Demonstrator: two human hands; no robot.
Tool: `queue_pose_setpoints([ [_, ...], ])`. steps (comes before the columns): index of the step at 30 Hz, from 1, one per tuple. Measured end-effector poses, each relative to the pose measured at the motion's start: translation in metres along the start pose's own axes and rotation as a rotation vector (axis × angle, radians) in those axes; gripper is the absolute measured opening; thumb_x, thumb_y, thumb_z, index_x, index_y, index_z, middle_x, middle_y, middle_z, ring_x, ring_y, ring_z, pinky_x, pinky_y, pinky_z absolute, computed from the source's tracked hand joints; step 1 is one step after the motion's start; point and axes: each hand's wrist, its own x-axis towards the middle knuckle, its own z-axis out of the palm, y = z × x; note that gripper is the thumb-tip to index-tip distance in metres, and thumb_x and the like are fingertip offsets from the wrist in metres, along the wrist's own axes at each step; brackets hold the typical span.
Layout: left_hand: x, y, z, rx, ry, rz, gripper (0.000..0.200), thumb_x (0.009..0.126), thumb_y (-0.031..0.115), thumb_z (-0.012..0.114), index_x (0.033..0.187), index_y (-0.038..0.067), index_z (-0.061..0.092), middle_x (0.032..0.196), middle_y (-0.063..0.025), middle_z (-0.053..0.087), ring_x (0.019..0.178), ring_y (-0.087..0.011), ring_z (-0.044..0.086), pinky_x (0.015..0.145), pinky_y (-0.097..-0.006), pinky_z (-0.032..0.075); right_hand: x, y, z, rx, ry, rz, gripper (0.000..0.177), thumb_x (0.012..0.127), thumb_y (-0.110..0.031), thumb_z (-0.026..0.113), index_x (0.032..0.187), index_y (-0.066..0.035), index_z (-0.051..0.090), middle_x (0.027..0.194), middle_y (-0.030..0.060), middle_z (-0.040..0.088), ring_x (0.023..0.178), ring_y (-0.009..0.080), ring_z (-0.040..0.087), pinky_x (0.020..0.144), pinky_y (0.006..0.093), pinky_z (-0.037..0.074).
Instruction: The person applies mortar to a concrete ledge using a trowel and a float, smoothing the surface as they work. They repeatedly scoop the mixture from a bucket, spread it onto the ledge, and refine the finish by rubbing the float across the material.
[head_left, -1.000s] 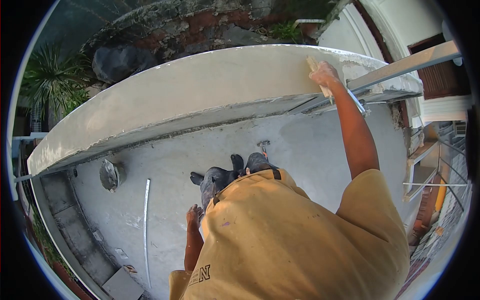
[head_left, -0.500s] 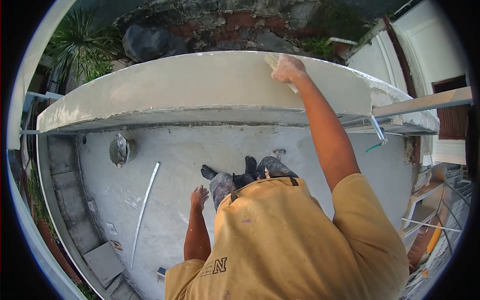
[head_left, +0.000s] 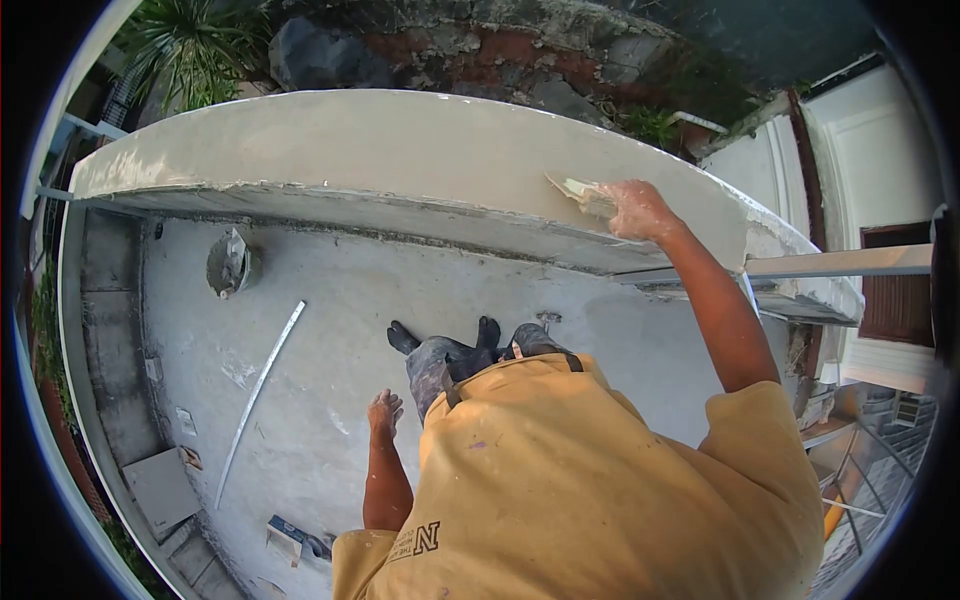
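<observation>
My right hand grips a plastering trowel, fingers closed around it. The trowel is at the smooth, curved plastered top of the low wall, toward its right part and near the inner edge; its blade is seen almost edge-on. My left hand hangs over the floor beside my leg, fingers loosely bent and apart, with nothing in it. Both hands have whitish smears.
A mortar-stained bucket stands on the concrete floor at left. Near it lies a long metal straightedge. A flat tool and a grey slab lie lower left. A beam crosses the wall's right end.
My right hand and the trowel have moved from the wall's outer edge toward the inner edge and to the right. The blade's angle has turned. My left hand remains low and free.
</observation>
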Motion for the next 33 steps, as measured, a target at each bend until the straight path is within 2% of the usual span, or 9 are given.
queue_pose_setpoints([
  [1,0.000,-0.006,-0.009,0.021,0.020,-0.025,0.044,0.092,0.030,0.058,0.126,0.005,0.049,0.110,-0.0129,0.062,0.094,-0.0247,0.063,0.075,-0.0365,0.051,-0.010,0.015,-0.010,0.004,-0.017,-0.018,0.049,0.066,-0.014,0.066,0.113,-0.001,0.062,0.102,0.0215,0.067,0.098,0.0372,0.063,0.091,0.0436,0.048],
  [5,0.001,-0.043,-0.026,0.019,0.071,-0.121,0.041,0.092,0.028,0.056,0.127,0.008,0.049,0.109,-0.0117,0.062,0.092,-0.0239,0.063,0.072,-0.0365,0.051,0.023,0.095,-0.036,0.134,0.189,0.646,0.046,0.069,-0.022,0.068,0.108,0.002,0.065,0.107,0.0220,0.066,0.103,0.0352,0.063,0.090,0.0404,0.049],
  [8,-0.003,-0.044,-0.021,0.050,0.086,-0.163,0.037,0.092,0.028,0.056,0.123,0.009,0.052,0.106,-0.0103,0.063,0.091,-0.0234,0.063,0.073,-0.0370,0.050,0.068,0.039,-0.026,0.160,0.056,0.591,0.044,0.071,-0.023,0.066,0.108,0.001,0.065,0.111,0.0237,0.065,0.105,0.0352,0.062,0.090,0.0407,0.049],
  [11,0.005,-0.037,-0.018,0.104,0.007,-0.149,0.036,0.093,0.029,0.056,0.122,0.009,0.053,0.105,-0.0095,0.063,0.090,-0.0228,0.063,0.073,-0.0373,0.050,0.082,-0.070,-0.012,0.033,0.006,0.288,0.041,0.067,-0.022,0.066,0.102,0.000,0.066,0.104,0.0234,0.066,0.102,0.0375,0.062,0.090,0.0405,0.048],
  [15,0.006,0.025,0.014,0.068,-0.022,0.012,0.042,0.093,0.031,0.057,0.125,0.004,0.052,0.106,-0.0108,0.063,0.092,-0.0227,0.062,0.076,-0.0368,0.050,0.098,-0.084,-0.050,0.100,0.004,-0.082,0.039,0.065,-0.016,0.065,0.101,-0.003,0.065,0.104,0.0238,0.065,0.102,0.0386,0.062,0.088,0.0428,0.049],
  [21,0.000,0.088,0.016,0.022,-0.047,0.181,0.047,0.093,0.033,0.058,0.127,0.001,0.050,0.113,-0.0151,0.062,0.100,-0.0254,0.063,0.081,-0.0390,0.050,0.109,-0.108,-0.006,-0.106,0.103,-0.083,0.034,0.065,-0.012,0.066,0.098,-0.003,0.065,0.093,0.0217,0.068,0.090,0.0346,0.066,0.082,0.0432,0.052],
  [25,0.005,0.063,-0.012,-0.031,-0.002,0.050,0.046,0.094,0.031,0.057,0.128,0.002,0.050,0.116,-0.0159,0.062,0.099,-0.0262,0.063,0.081,-0.0386,0.051,0.102,-0.095,-0.045,-0.014,0.016,-0.171,0.032,0.066,-0.012,0.065,0.096,-0.004,0.066,0.091,0.0215,0.068,0.089,0.0353,0.066,0.081,0.0428,0.052],
  [27,0.009,0.051,-0.025,0.010,0.006,0.005,0.044,0.094,0.029,0.056,0.128,0.003,0.050,0.114,-0.0145,0.063,0.097,-0.0255,0.064,0.079,-0.0383,0.051,0.127,-0.106,-0.077,0.027,0.070,-0.008,0.035,0.065,-0.013,0.064,0.098,-0.004,0.066,0.094,0.0220,0.067,0.094,0.0364,0.065,0.084,0.0435,0.050],
  [33,0.025,0.027,-0.064,0.031,0.012,-0.114,0.039,0.094,0.028,0.056,0.124,0.004,0.052,0.103,-0.0102,0.065,0.090,-0.0220,0.064,0.075,-0.0365,0.051,0.128,-0.149,-0.024,-0.115,0.035,-0.121,0.038,0.067,-0.013,0.064,0.103,-0.004,0.066,0.091,0.0244,0.067,0.089,0.0370,0.066,0.079,0.0415,0.052],
])
